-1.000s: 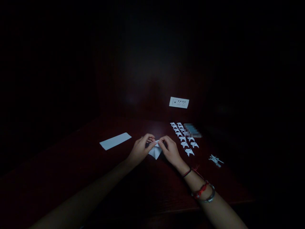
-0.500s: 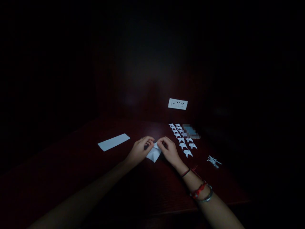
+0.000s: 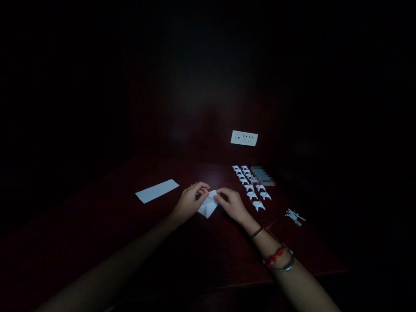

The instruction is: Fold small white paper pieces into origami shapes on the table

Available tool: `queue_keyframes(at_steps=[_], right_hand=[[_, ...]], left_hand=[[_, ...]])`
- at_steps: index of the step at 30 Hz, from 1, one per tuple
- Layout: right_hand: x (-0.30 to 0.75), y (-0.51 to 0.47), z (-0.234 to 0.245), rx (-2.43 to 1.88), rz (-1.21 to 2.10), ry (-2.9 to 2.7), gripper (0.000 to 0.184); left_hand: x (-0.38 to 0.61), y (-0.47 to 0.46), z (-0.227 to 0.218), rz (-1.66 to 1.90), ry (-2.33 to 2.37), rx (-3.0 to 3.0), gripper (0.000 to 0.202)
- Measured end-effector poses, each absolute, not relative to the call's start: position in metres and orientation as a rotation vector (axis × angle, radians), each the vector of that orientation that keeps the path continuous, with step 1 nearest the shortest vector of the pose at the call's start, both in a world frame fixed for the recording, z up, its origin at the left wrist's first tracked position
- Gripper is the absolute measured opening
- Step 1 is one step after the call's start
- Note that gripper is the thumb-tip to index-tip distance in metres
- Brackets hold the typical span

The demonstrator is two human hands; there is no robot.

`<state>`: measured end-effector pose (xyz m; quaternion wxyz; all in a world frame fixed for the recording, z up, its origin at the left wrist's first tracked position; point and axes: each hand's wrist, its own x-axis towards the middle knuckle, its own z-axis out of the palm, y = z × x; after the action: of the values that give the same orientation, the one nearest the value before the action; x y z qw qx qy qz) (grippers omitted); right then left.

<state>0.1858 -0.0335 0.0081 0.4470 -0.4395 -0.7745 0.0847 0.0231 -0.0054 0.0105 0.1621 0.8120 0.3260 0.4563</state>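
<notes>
L hand [image 3: 190,202] & R hand [image 3: 232,205] both pinch white paper [image 3: 207,210] btwn them, nr table [image 3: 227,268] middle; creased, prob. only part-folded. Done: rows of folded pcs [image 3: 249,188] to R. Unfolded: flat strip [image 3: 157,191] to L.

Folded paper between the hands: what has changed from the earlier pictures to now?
The folded paper has turned, its lower corner swinging left; the left hand has shifted slightly left, away from the right hand, widening the gap between their fingertips. Both still hold the paper; nothing was let go. The blank strip, the rows of folded pieces and the scraps stayed put.
</notes>
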Motion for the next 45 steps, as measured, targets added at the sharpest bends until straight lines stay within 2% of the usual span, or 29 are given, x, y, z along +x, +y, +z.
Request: queue_keyframes(at_steps=[12,36,45], right_hand=[[0.188,-0.035,0.010,-1.131,0.189,-1.907,0.015],[0.187,-0.040,0.016,-1.018,0.252,-1.936,0.015],[0.184,-0.042,0.017,-1.035,0.246,-1.924,0.016]], left_hand=[[0.024,-0.005,0.013,1.100,0.957,2.561,0.008],[0.025,-0.008,0.013,1.078,0.900,2.552,0.007],[0.029,-0.011,0.011,1.140,0.960,2.506,0.012]])
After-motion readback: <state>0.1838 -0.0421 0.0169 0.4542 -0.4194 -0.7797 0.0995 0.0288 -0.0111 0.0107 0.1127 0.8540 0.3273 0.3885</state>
